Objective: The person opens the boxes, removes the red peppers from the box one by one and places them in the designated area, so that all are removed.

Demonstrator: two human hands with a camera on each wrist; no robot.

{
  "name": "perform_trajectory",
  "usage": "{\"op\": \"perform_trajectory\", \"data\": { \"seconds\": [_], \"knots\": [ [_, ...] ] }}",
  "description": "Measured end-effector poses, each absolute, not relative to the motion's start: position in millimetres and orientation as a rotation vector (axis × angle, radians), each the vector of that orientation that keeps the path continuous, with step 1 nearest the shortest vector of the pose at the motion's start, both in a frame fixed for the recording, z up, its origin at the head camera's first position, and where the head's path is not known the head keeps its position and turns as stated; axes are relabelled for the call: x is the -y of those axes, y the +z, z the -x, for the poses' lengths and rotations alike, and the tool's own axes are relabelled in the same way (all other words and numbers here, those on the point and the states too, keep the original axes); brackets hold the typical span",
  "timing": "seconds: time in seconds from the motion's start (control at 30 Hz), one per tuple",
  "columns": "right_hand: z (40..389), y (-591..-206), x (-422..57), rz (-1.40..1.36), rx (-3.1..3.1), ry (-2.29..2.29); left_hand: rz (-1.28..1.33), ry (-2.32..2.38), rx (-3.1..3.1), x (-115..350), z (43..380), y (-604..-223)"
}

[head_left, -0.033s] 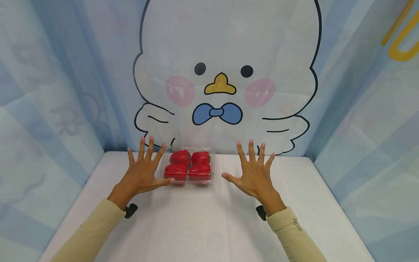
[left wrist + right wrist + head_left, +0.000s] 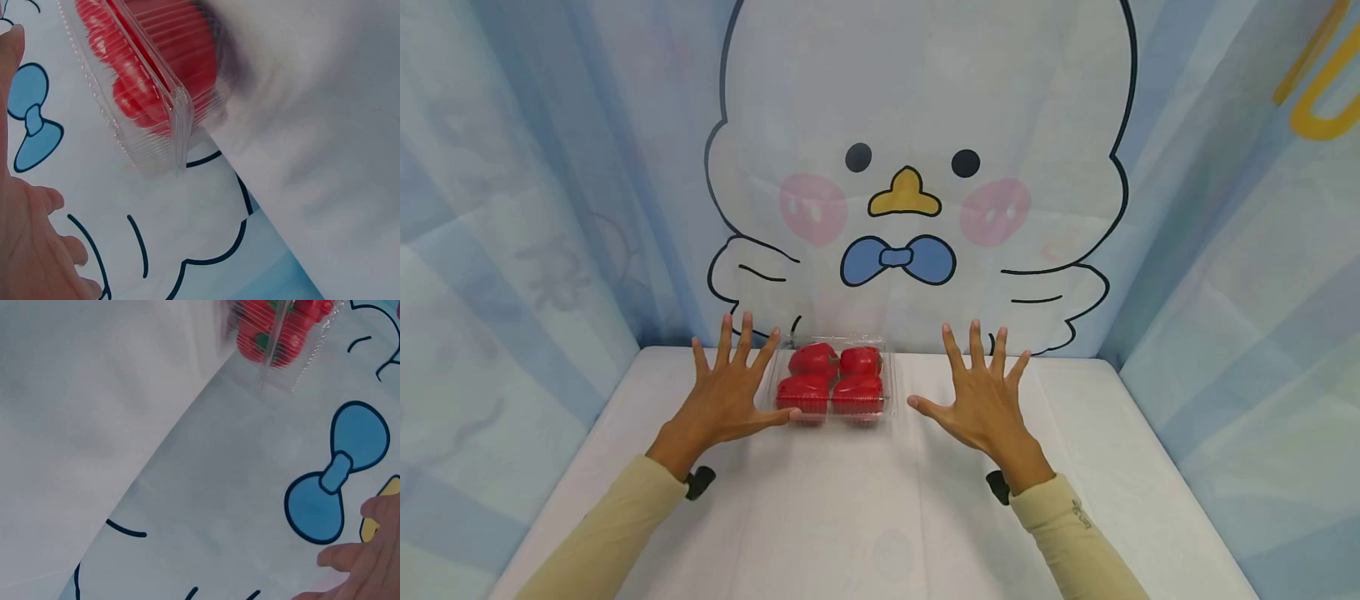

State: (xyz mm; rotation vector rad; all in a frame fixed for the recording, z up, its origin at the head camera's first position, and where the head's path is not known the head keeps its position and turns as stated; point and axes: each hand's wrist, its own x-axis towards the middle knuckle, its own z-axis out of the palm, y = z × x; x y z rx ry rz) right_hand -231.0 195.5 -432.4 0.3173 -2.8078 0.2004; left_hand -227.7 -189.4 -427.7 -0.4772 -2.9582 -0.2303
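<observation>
A clear plastic clamshell box (image 2: 889, 408) sits near the back edge of the table, left of its middle. Inside are several red bell peppers (image 2: 857, 393), with bits of green stem showing in the right wrist view. My left hand (image 2: 726, 400) is held over the table with fingers spread; its thumb overlaps the box's front left corner in the head view. To the right of the box, my right hand (image 2: 988, 404) is likewise spread and holds nothing. The left wrist view shows the box (image 2: 178, 115) apart from the left palm (image 2: 31, 250).
A white cloth covers the table (image 2: 820, 517). Behind it hangs a curtain (image 2: 910, 100) printed with a large white bird wearing a blue bow tie (image 2: 897, 257). Pale blue curtains (image 2: 512, 250) close off both sides. Each wrist wears a small black device (image 2: 700, 482).
</observation>
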Motion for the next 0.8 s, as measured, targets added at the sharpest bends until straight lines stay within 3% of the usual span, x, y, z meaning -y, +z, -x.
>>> {"op": "perform_trajectory", "data": {
  "seconds": [0.8],
  "knots": [
    [231, -455, -178, -0.452, 2.589, 0.375, 0.387, -0.515, 2.844, 198, 237, -434]
  ]
}}
